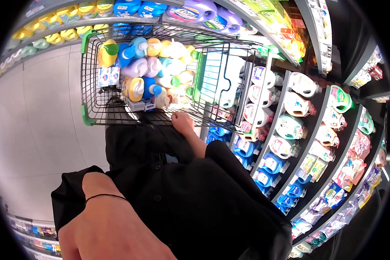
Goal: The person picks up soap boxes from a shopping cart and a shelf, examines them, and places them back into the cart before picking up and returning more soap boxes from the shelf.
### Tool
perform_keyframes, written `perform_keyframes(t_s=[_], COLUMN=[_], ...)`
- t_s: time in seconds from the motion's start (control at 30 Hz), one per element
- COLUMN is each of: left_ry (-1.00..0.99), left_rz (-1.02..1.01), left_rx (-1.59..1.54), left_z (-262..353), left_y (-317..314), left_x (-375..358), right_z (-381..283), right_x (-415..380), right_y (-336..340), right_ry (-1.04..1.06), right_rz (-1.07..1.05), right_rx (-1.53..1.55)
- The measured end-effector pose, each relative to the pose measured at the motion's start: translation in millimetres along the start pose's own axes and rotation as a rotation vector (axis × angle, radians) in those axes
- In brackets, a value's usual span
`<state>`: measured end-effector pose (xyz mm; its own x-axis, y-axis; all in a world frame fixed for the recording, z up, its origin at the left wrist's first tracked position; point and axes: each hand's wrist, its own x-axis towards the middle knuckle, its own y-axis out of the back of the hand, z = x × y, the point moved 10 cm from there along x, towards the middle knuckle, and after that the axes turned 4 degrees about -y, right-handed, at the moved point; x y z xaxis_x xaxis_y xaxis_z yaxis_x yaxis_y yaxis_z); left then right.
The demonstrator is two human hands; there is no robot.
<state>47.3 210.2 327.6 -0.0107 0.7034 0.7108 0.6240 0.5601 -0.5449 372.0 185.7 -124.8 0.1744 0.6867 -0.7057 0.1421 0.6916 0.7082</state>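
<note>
A wire shopping cart (87,82) with green corners stands in front of me, holding a pile of colourful pump and detergent bottles (160,65). My right hand (184,122) is closed at the cart's near rim, its fingers curled over the wire. Close to it in the basket are a cream-coloured pump bottle (161,101) and small blue-and-white boxes (143,105). My left hand (112,229), with a thin dark cord on the wrist, is raised very near the camera. Its fingers run out of the frame at the bottom, so what they do is hidden.
Shelves of detergent jugs (286,128) rise along the right side, with bagged products (329,199) farther right. Beyond the cart runs another shelf with yellow bottles (69,15) and purple jugs (195,11). Pale floor tiles (43,104) lie on the left.
</note>
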Motion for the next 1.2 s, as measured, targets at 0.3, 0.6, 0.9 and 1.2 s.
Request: perform_keyframes(t_s=[0.3,0.6,0.9,1.2], left_ry=[0.109,-0.023,1.051,2.47], left_rz=[0.03,0.305,1.545,1.001], left_rx=[0.082,0.847,2.67,2.388], left_z=[-71,-70,197,168], left_y=[37,157,255,285], left_x=[26,13,-315,-421], right_z=[18,52,83,104], right_x=[36,62,71,80], right_y=[-53,-55,-26,-17], right_ry=[0.426,0.62,0.848,0.802], right_rz=[-0.368,-0.5,-0.472,-0.482], right_rx=[-0.111,0.338,0.391,0.382])
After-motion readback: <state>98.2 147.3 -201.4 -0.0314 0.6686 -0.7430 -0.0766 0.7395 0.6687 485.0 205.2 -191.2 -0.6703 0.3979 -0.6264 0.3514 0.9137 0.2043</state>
